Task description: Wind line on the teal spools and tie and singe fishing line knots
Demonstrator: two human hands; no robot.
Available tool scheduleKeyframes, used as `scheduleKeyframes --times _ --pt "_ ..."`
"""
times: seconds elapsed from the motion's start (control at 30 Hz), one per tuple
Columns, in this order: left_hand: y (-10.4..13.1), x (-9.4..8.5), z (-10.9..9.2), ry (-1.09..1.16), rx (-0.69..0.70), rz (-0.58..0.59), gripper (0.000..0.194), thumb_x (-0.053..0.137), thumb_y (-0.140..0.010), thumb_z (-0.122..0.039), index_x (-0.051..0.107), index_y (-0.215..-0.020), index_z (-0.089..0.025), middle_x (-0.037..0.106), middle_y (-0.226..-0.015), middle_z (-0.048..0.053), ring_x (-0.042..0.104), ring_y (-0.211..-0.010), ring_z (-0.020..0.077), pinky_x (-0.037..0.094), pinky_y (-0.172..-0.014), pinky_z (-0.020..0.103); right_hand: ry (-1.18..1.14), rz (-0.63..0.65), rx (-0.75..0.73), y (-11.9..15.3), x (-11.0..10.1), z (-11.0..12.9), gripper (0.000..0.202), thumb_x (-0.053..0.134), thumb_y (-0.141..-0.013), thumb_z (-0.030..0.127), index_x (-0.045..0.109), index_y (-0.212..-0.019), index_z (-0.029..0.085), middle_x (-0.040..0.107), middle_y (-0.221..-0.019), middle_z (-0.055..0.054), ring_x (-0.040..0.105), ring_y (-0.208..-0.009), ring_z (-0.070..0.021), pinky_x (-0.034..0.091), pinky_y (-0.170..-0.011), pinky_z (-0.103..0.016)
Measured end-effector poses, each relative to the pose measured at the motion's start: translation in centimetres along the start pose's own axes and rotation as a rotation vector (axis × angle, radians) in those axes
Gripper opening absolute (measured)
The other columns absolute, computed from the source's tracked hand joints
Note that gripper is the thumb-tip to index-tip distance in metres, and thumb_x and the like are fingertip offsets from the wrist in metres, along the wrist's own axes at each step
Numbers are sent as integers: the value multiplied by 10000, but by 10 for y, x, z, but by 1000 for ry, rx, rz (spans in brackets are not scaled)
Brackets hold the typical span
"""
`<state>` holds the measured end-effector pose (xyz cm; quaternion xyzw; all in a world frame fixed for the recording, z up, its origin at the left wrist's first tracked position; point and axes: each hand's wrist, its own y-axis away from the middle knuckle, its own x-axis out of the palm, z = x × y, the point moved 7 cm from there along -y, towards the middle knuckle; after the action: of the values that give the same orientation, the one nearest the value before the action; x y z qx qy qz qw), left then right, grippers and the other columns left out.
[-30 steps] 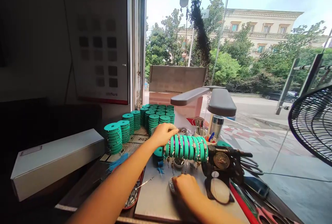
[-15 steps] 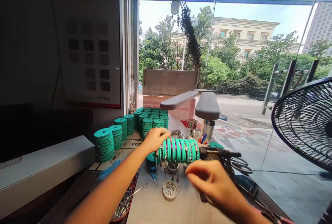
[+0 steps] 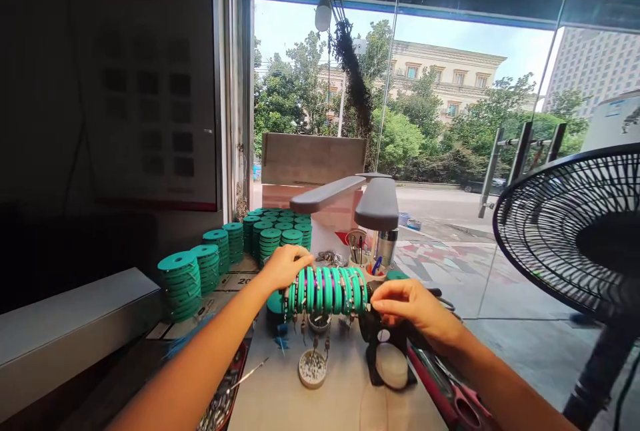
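Observation:
A row of green spools (image 3: 327,290) strung with beaded cord lies sideways on a dark holder above the work surface. My left hand (image 3: 287,266) rests over its left end, fingers curled down onto it. At the right end is my right hand (image 3: 403,301), thumb and forefinger closed in a pinch at the edge of the last spool. What lies between those fingertips is too small to make out. Several short beaded ends hang beneath the spools. Below them stands a small round dish (image 3: 313,369) of pale beads.
Stacks of green spools (image 3: 179,284) stand at left and back. A grey lamp (image 3: 377,204) rises behind, near a pen cup (image 3: 357,244). A red tray (image 3: 225,391) of metal bits lies front left, scissors (image 3: 467,411) front right. A black fan (image 3: 575,238) stands at right.
My right hand has moved up to the right end of the spool row and closed into a pinch there. My left hand stays on the left end. The view has turned slightly right.

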<state>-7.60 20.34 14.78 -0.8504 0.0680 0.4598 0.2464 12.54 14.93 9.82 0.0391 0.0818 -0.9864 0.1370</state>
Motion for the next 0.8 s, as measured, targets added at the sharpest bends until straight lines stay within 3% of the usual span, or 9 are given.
scheduleKeyframes --times 0.1,0.3,0.8 --pt "-5 2 4 -8 -27 40 289 472 -844 -338 634 -699 -149 551 -555 -41 527 -549 133 386 -574 275 -36 -28 -30 1 1 -2 225 747 -543 322 660 -622 129 568 -534 33 481 -471 -83 396 -482 -214" --pt "-11 5 8 -9 -56 88 296 481 -857 -358 612 -704 -141 611 -677 -19 586 -695 151 439 -695 326 -55 -75 -69 0 1 -2 237 751 -543 346 666 -619 138 557 -568 27 490 -519 -97 418 -483 -211" --pt "-13 8 13 23 -84 96 320 481 -848 -395 598 -689 -143 574 -627 -32 561 -630 139 431 -649 309 46 -15 -106 -4 8 -2 231 693 -599 361 621 -646 146 529 -577 30 489 -528 -106 425 -500 -229"
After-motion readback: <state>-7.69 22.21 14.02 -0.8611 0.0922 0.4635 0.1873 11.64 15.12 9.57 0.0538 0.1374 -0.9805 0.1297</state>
